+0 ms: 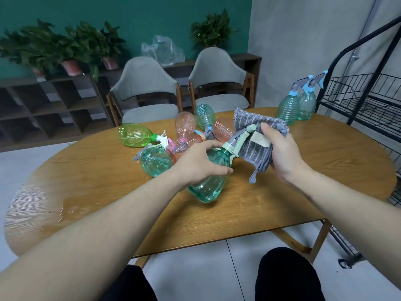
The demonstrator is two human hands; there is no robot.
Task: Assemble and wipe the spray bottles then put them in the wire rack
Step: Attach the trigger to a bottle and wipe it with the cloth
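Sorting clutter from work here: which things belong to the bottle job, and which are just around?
Job: teal bottle in left hand; grey cloth in right hand; bottle pile; two standing bottles; wire rack.
Around: chairs, potted plants, plastic bag.

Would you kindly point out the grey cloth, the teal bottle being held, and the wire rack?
grey cloth (251,124): head view, on its striped upper face.
teal bottle (208,187): head view, on its clear lower body.
wire rack (355,92): head view, on the basket's wire wall.
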